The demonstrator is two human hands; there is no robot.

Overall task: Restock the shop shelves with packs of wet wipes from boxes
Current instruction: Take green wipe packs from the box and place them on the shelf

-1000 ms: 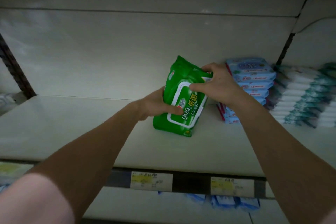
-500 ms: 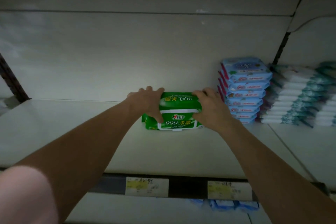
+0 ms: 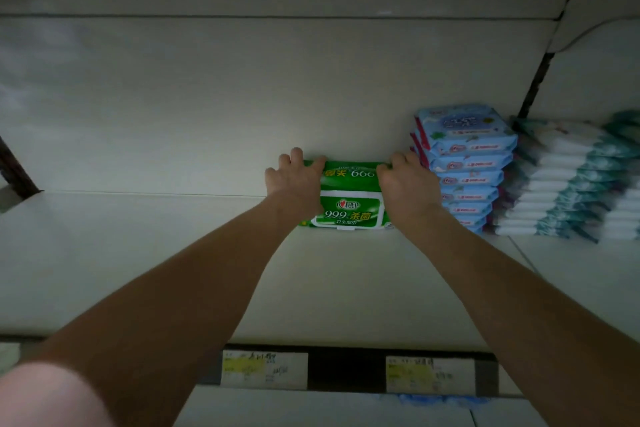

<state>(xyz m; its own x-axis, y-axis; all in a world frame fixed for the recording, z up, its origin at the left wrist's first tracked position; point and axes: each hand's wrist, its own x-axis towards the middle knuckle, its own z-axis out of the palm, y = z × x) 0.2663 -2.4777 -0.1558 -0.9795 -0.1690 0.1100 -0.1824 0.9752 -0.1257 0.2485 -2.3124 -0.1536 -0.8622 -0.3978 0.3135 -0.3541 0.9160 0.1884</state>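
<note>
- Your left hand point(image 3: 294, 180) and right hand point(image 3: 405, 184) gripped opposite ends of the green pack point(image 3: 349, 208), which sat at the back of the shelf point(image 3: 173, 270), just beside the blue stack point(image 3: 464, 163).
- Restocking looked barely begun; open room lay leftward and toward the front edge.

A green pack point(image 3: 349, 211) is stood at the back of the shelf point(image 3: 138, 270), with its white-lidded face, printed 999, turned to the front. The same print is seen upside down on the green face above. Its two ends are held by the left grip point(image 3: 294, 184) and the right grip point(image 3: 407, 187), with fingers curled over the top. Just to its right, blue packs point(image 3: 464, 163) are piled flat in a stack, and white packs point(image 3: 561, 184) are stacked beside that.
</note>
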